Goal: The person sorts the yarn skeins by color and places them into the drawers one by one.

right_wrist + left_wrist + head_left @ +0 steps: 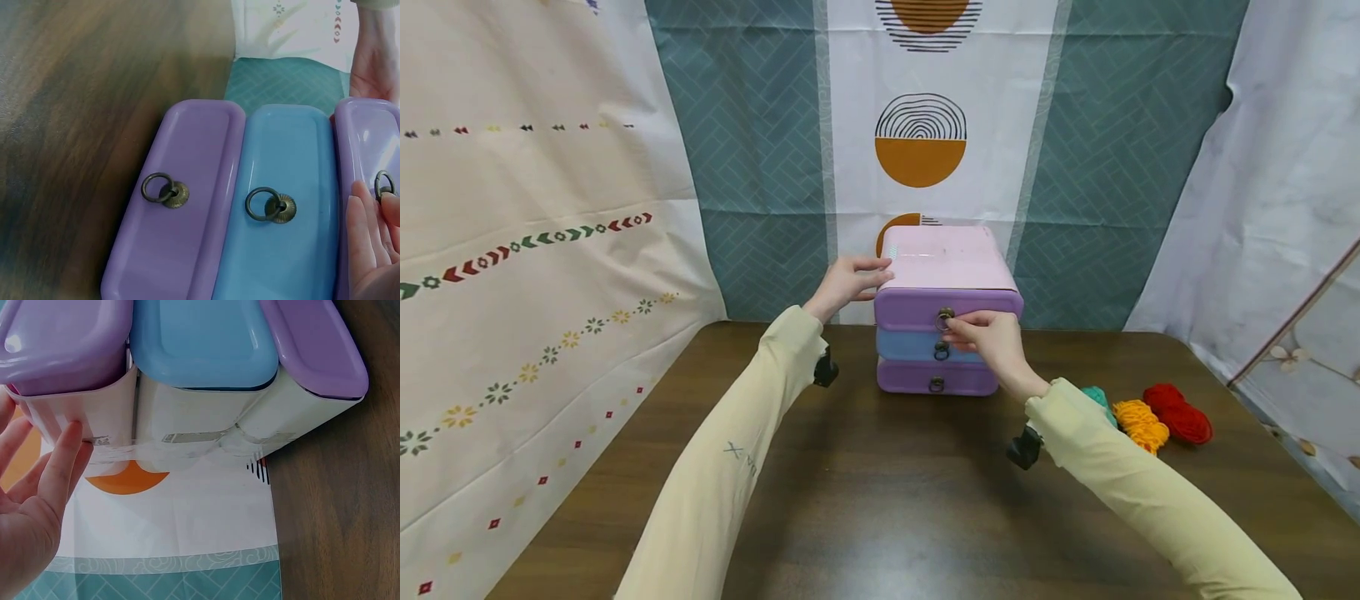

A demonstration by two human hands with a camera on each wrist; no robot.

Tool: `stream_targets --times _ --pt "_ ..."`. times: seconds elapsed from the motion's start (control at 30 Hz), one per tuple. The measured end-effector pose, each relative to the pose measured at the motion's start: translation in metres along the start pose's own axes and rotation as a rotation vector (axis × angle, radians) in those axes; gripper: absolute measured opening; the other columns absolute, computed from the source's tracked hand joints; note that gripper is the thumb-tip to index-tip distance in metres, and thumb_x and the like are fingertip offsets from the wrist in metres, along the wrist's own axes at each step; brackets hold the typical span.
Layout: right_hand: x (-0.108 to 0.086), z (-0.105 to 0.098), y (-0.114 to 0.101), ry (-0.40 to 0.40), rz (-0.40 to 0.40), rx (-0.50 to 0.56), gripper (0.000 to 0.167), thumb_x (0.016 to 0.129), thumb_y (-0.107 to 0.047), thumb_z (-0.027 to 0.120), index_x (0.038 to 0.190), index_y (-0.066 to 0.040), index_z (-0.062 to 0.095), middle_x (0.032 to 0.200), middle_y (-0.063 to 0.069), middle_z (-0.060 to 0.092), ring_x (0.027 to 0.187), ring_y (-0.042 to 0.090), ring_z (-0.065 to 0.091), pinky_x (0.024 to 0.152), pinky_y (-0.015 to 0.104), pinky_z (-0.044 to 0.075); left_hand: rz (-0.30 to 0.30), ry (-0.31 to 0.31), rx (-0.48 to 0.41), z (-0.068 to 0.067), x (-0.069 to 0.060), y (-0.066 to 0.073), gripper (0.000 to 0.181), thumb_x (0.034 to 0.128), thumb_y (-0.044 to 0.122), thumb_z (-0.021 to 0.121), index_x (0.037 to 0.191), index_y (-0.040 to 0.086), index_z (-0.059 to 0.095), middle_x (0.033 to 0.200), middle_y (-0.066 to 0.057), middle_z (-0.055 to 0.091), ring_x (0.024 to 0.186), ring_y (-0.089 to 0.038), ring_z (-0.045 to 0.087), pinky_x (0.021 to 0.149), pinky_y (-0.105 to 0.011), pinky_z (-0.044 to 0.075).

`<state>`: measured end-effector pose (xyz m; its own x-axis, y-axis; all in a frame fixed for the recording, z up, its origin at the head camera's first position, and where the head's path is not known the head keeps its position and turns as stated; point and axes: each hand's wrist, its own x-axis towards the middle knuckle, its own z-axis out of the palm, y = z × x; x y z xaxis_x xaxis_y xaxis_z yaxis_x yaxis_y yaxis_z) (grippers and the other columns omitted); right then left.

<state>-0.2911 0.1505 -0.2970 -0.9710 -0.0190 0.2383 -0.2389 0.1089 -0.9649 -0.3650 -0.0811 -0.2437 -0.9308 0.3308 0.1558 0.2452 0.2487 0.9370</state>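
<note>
A small three-drawer cabinet [951, 257] with a pale pink top stands near the back of the table. Its upper drawer front [902, 310] is purple, the middle drawer front [287, 162] blue and the bottom drawer front [187, 150] purple. Thumb and forefinger of my right hand [996, 340] pinch the bronze ring pull [945, 315] of the upper drawer. My left hand [844, 285] touches the cabinet's upper left side with extended fingers. In the left wrist view, the upper drawer sits slightly out of its casing [75, 412], part of its side showing.
On the right of the brown wooden table [880, 483] lie skeins of yarn: teal yarn [1097, 398], yellow yarn [1141, 425] and red yarn [1180, 415]. A patterned curtain [760, 167] hangs close behind the cabinet. More fabric hangs at both sides.
</note>
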Motion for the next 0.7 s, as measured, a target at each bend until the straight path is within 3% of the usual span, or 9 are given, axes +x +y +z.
stream_targets --times 0.2,0.43,0.7 --pt "0.008 0.002 0.002 0.025 0.018 -0.001 0.025 0.084 -0.011 0.066 0.094 0.011 0.065 0.082 0.019 0.065 0.078 0.031 0.064 0.069 0.037 0.052 -0.006 -0.005 0.012 0.001 -0.006 0.008 0.041 0.0864 0.016 0.063 0.124 0.001 0.055 0.125 -0.011 0.050 0.103 -0.021 0.054 0.080 -0.034 0.048" --pt "0.013 0.002 0.004 0.048 0.018 -0.006 0.025 0.084 -0.013 0.066 0.095 0.010 0.066 0.083 0.020 0.065 0.077 0.030 0.064 0.067 0.033 0.052 0.001 0.014 0.008 -0.001 0.008 -0.009 0.043 0.0837 0.022 0.067 0.123 0.006 0.058 0.122 -0.006 0.053 0.101 -0.017 0.055 0.078 -0.032 0.049" --pt "0.011 0.002 0.004 0.035 0.021 0.018 0.027 0.084 -0.013 0.066 0.098 0.011 0.064 0.087 0.020 0.065 0.079 0.030 0.064 0.070 0.037 0.051 0.020 0.032 0.019 0.000 0.010 -0.015 0.042 0.0835 0.025 0.067 0.121 0.008 0.059 0.121 -0.005 0.053 0.099 -0.016 0.056 0.077 -0.032 0.049"
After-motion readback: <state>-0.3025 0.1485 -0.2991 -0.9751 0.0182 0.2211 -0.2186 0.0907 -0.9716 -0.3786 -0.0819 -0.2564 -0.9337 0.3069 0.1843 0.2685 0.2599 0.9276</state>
